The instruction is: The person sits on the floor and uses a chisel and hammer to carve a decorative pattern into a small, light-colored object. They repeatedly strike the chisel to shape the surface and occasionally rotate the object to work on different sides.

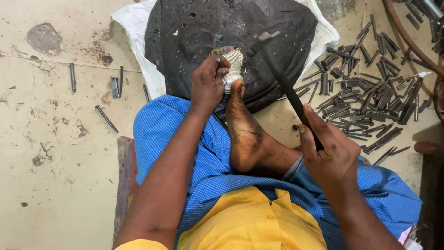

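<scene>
My left hand [208,83] grips a small shiny silver metal piece [232,67] with ridged relief, holding it against a large black rounded block [194,41]. My bare foot [243,125] presses its toes against the lower edge of the silver piece. My right hand [328,155] is closed around the dark handle of a hammer [286,88], whose blurred head hovers just above and right of the silver piece. I sit cross-legged in a blue checked cloth [166,125] and yellow shirt [249,222].
A white cloth [132,23] lies under the black block. Several dark metal punches and chisels [370,92] are heaped on the floor at right. A few loose tools [106,118] lie at left on the stained concrete floor [55,176].
</scene>
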### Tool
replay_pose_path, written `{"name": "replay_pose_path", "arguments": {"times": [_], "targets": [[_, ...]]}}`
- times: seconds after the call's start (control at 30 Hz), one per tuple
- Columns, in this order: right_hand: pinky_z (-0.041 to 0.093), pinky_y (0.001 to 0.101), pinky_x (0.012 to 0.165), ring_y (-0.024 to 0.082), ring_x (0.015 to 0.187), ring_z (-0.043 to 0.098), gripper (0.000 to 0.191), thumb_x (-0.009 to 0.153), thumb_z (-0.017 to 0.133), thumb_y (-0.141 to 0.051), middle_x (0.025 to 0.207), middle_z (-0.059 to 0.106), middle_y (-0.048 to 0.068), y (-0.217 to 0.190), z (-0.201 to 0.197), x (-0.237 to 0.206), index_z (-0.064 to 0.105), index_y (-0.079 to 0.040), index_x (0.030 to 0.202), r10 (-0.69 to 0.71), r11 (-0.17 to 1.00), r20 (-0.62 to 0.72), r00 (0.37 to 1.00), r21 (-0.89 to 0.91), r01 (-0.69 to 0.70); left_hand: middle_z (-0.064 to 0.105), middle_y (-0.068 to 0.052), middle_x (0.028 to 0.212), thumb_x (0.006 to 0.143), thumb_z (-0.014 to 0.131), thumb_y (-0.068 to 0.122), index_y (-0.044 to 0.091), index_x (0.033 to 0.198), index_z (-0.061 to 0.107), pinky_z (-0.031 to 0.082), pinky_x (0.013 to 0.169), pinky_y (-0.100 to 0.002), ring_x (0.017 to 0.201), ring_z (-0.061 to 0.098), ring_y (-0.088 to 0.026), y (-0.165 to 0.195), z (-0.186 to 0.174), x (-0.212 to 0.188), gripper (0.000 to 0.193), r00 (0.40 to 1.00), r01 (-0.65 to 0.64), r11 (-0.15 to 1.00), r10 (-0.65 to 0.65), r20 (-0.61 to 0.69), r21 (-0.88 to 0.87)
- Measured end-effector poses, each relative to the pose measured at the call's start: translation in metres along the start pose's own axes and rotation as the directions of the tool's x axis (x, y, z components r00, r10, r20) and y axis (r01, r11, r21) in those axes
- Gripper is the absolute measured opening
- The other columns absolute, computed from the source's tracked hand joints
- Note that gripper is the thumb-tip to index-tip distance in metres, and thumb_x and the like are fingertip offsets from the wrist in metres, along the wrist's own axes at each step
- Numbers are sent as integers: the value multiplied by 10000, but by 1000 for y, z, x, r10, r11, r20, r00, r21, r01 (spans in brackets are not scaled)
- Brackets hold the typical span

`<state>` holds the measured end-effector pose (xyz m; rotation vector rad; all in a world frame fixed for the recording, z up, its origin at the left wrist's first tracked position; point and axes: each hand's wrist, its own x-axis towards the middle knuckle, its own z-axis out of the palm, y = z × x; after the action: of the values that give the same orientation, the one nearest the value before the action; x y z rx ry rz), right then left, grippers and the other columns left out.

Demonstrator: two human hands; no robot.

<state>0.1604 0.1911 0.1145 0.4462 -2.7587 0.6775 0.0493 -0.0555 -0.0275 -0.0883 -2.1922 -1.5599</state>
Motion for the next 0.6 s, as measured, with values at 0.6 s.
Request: {"name": "replay_pose_path", "arguments": {"times": [0.6], "targets": [[548, 348, 638, 230, 702, 667, 433, 1049, 693, -17, 964, 689, 158, -5, -4, 4, 637, -70, 1474, -97, 988, -128, 987, -136, 80, 736, -107, 934, 994, 606, -7, 40, 1096, 622, 594, 785, -361, 892, 778, -266, -1, 4, 2, 114, 997, 56, 993, -62, -50, -104]]}}
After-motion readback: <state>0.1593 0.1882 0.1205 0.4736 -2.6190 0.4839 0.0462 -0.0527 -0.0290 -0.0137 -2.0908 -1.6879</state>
